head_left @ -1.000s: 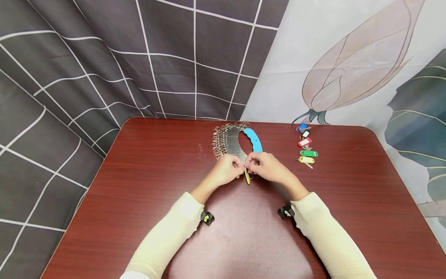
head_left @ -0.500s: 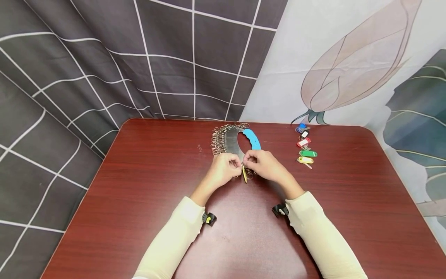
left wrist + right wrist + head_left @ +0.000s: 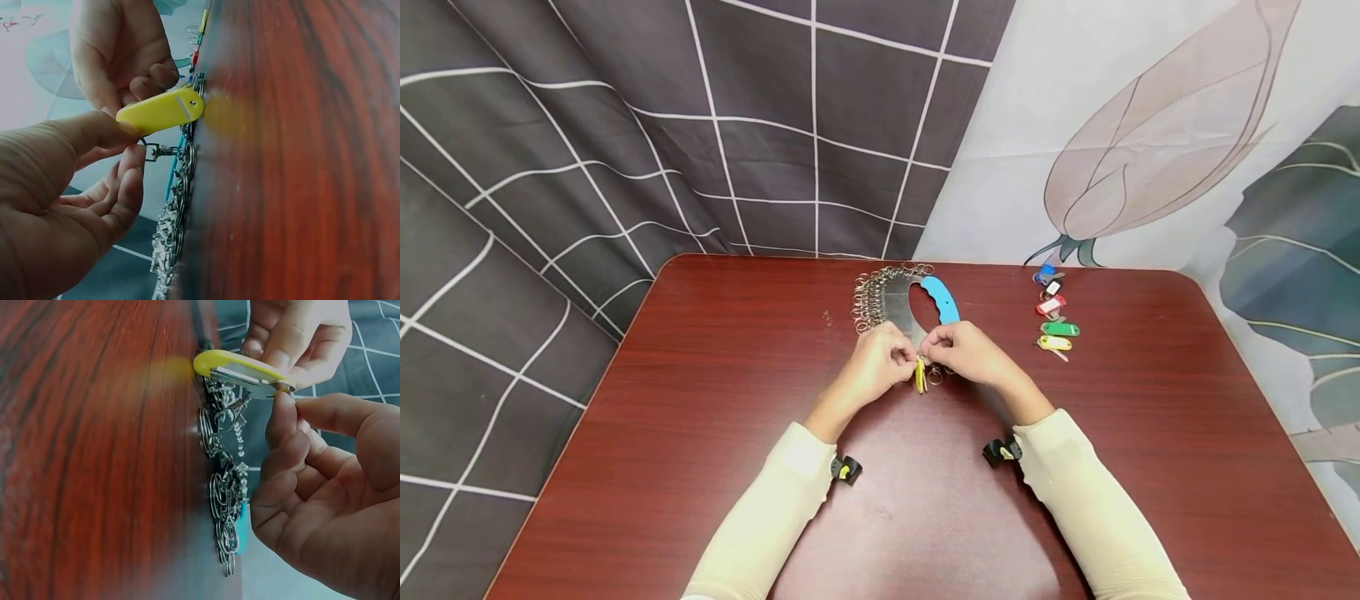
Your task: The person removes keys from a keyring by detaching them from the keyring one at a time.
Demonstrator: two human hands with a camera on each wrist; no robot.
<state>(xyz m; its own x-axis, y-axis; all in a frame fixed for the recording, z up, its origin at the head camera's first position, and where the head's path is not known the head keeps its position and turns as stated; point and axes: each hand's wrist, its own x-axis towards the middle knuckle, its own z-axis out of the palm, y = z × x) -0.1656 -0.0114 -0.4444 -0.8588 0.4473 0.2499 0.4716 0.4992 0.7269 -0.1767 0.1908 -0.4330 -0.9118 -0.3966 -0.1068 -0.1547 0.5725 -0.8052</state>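
Both hands meet over a curved metal key holder [image 3: 897, 307] with a blue handle [image 3: 942, 298] and snap hooks hanging along its edge. Between them hangs a yellow key tag [image 3: 920, 377]. My left hand [image 3: 880, 362] pinches the tag's ring end between thumb and forefinger, clearest in the left wrist view. From the other side my right hand [image 3: 344, 481] pinches the small ring at that end with thumb and forefinger. A silver key [image 3: 237, 377] lies alongside the tag. One snap hook [image 3: 164, 151] sits close to the left fingertips; whether the ring passes through it is hidden.
To the right on the red-brown table [image 3: 737, 375] lies a column of tagged keys: a blue tag [image 3: 1043, 273], a black tag [image 3: 1053, 288], a red tag [image 3: 1050, 305], a green tag [image 3: 1060, 329] and another yellow tag [image 3: 1055, 342]. A dark checked curtain [image 3: 760, 150] hangs behind.
The yellow key tag has swung slightly left and turned, so more of its face shows and the key appears beside it. Both hands stay together, shifting only a little.
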